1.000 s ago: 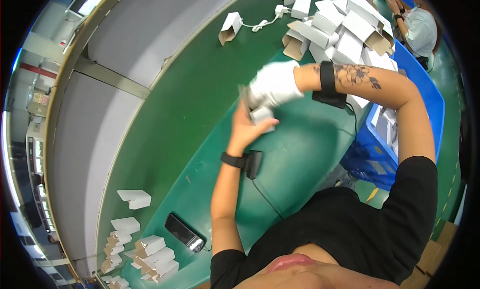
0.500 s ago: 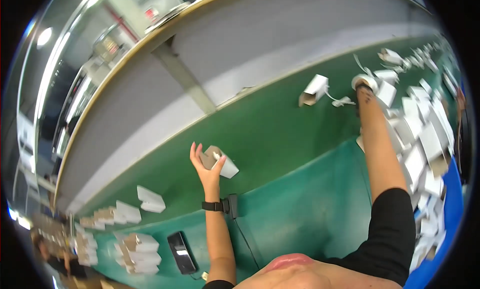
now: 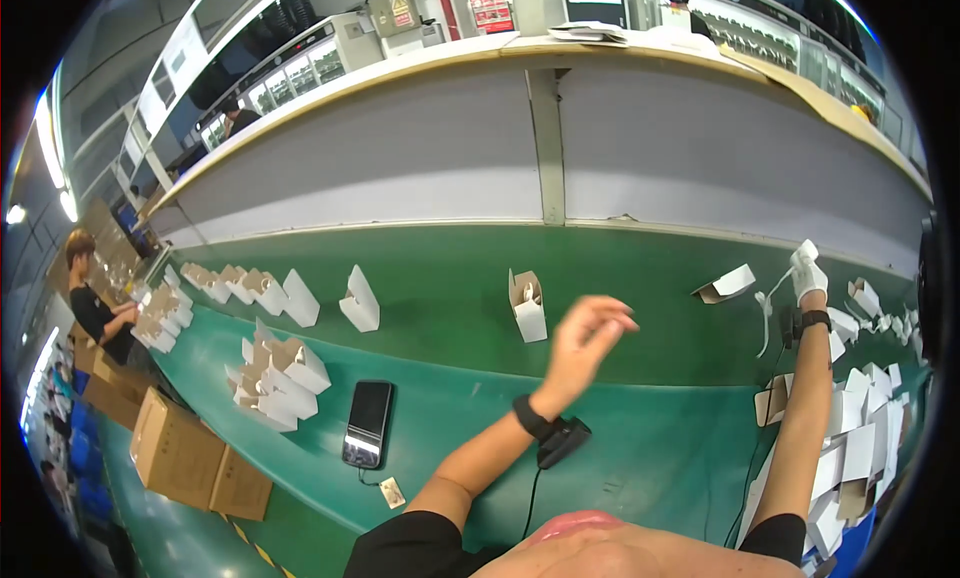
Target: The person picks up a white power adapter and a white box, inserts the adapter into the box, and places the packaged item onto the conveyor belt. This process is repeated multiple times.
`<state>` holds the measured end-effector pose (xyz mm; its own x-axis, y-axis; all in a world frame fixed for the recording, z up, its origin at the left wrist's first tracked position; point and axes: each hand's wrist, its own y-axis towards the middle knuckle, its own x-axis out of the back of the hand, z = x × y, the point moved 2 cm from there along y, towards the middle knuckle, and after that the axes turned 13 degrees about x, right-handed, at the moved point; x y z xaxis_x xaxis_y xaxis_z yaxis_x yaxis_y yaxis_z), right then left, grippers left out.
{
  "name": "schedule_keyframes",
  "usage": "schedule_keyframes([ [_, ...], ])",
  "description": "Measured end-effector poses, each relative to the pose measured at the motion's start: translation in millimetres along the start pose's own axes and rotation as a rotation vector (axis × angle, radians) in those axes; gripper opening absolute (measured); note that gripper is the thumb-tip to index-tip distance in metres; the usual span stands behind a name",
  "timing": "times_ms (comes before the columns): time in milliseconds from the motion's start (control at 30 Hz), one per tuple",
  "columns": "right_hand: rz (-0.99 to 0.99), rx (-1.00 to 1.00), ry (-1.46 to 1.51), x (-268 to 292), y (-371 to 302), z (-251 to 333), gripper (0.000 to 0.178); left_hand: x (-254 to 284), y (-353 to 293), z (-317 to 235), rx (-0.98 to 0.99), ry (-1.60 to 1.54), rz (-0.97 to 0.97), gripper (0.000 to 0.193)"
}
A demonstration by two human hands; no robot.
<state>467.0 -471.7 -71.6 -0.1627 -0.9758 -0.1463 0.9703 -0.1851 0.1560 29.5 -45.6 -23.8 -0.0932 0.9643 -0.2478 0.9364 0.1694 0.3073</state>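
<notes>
My left hand (image 3: 583, 350) hangs over the table with nothing in it, fingers loosely bent and thumb apart. Just beyond it stands an open white box (image 3: 527, 308) with something white inside. My right arm reaches to the far right, where my right hand (image 3: 812, 282), apparently in a white glove, closes on a small white device (image 3: 803, 253). A white cable (image 3: 766, 313) dangles beside that hand. Another open white box (image 3: 727, 284) lies on its side to the left of it. What kind of device this is cannot be made out.
Several filled boxes (image 3: 280, 383) stand at the left, beside a black phone (image 3: 368, 423). Loose white boxes (image 3: 855, 428) pile up at the right, near more corded devices (image 3: 905, 326). A person (image 3: 95, 303) works at the far left. A grey partition (image 3: 400, 158) runs behind the table.
My left hand has let go of the white box and moved right, leaving it standing. My right hand now holds the white device raised. The whole view has turned and shifted left.
</notes>
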Motion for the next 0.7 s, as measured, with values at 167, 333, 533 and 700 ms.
schedule_keyframes([
  [167,0.165,-0.093,0.825,-106,-128,85,0.026,-50,-11,65,0.532,-0.191,0.502,0.048],
  [333,0.452,0.224,0.577,-162,-330,163,0.04,-71,-5,42,0.938,-1.059,0.31,0.059],
  [533,0.804,0.227,0.063,-137,-463,124,0.056,-17,36,123,0.267,-1.424,0.685,0.046],
  [700,0.718,0.314,0.244,-124,-465,85,0.053,-20,-6,113,0.689,-0.956,0.356,0.041],
])
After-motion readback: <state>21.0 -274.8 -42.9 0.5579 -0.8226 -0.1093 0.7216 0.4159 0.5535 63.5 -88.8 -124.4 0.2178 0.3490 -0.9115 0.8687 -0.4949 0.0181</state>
